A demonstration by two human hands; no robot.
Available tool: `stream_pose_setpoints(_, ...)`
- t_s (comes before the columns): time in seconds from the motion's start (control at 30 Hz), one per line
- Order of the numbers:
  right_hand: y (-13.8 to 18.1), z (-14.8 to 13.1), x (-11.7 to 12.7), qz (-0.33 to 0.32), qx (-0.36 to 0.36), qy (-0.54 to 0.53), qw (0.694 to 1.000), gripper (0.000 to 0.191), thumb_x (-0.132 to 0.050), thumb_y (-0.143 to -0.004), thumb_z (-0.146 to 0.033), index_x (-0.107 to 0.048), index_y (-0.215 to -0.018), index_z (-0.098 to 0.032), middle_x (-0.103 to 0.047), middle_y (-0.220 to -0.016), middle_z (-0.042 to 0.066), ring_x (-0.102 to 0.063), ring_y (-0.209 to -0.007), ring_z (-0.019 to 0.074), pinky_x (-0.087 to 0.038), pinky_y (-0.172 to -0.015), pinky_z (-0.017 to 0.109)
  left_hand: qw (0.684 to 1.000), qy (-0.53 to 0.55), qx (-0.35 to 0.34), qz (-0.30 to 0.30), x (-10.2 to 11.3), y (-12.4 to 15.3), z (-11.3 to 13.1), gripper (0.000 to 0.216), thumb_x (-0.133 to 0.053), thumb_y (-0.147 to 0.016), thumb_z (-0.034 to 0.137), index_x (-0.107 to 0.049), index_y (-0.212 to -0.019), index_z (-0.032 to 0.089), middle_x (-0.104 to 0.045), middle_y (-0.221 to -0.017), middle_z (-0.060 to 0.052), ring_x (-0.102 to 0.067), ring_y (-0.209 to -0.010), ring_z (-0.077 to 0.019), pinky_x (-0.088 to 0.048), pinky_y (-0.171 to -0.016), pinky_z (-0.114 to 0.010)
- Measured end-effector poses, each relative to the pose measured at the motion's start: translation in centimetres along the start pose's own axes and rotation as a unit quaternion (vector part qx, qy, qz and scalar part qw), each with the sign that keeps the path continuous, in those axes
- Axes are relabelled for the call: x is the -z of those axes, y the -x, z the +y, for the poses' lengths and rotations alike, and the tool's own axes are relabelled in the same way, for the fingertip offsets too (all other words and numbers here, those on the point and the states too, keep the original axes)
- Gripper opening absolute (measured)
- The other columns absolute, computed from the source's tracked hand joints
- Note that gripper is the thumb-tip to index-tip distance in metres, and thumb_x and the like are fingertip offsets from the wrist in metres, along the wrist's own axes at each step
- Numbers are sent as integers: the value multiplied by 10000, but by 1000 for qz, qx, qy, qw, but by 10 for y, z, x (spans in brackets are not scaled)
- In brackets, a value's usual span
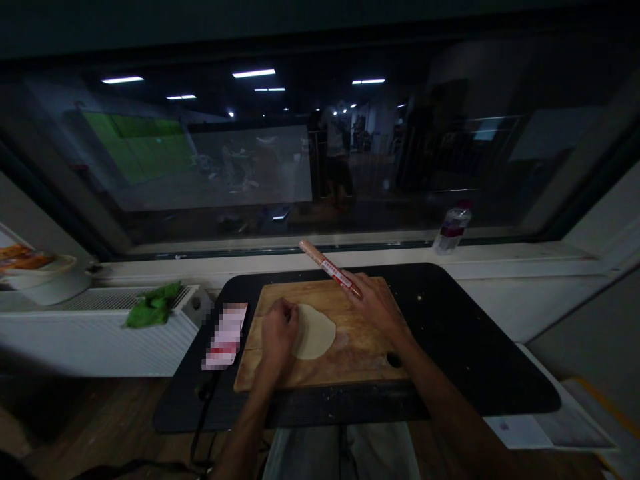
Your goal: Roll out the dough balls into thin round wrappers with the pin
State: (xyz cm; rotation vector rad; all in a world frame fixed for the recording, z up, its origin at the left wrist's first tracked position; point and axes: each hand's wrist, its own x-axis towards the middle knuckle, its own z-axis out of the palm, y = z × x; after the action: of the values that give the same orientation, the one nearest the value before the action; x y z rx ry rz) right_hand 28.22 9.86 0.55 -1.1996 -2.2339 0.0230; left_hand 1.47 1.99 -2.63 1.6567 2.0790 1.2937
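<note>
A flat round of pale dough (316, 332) lies on a wooden cutting board (350, 353). My left hand (279, 331) rests on the dough's left edge with its fingers curled and pressed on it. My right hand (376, 305) is closed around a thin rolling pin (327, 267) with a red and white label. The pin points away to the upper left, above the board's far edge and off the dough.
The board sits on a black table (475, 347) by a dark window. A pink and white packet (226, 335) lies left of the board. A plastic bottle (451, 230) stands on the sill. Green leaves (153, 305) and a white bowl (47, 280) are on the radiator at left.
</note>
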Motion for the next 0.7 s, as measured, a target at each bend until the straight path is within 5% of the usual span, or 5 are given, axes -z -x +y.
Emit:
stream_pose_setpoints(0.2,4,-4,-11,-59,66,-91,992,495,-650,-1098,-256,-684,-1591,-282,-763,-1479,86,-743,-1313,250,-602,-1137,382,998,-38,21,52,18,15,-4,327,-579,-1043,381,-598,-740,260,-665,-705,-19,-634,-694,-224,-438,-687,-324)
stream_pose_setpoints(0.4,11,-10,-3,-160,106,-78,978,491,-708,-1073,-332,-720,-1563,-303,-786,-1432,86,-748,-1281,265,-605,-1097,377,980,-36,-16,197,25,15,6,243,-530,-1080,426,-668,-949,275,-739,-1062,-101,-666,-1131,-322,-550,-1074,-493)
stream_pose_setpoints(0.57,13,-15,5,-193,128,-98,968,448,-733,-1040,-339,-782,-1484,-367,-829,-1269,40,-784,-1120,249,-616,-989,335,988,-31,-63,141,26,18,4,268,-485,-1098,320,-746,-1143,288,-771,-1336,-94,-584,-1517,-319,-451,-1320,-560)
stream_pose_setpoints(0.7,16,-23,10,-207,141,-117,961,360,-760,-1033,-335,-839,-1381,-379,-838,-1226,21,-782,-1080,241,-612,-963,324,997,-28,-72,31,20,13,-7,369,-490,-1055,223,-785,-1271,274,-791,-1427,-85,-613,-1531,-314,-507,-1302,-544)
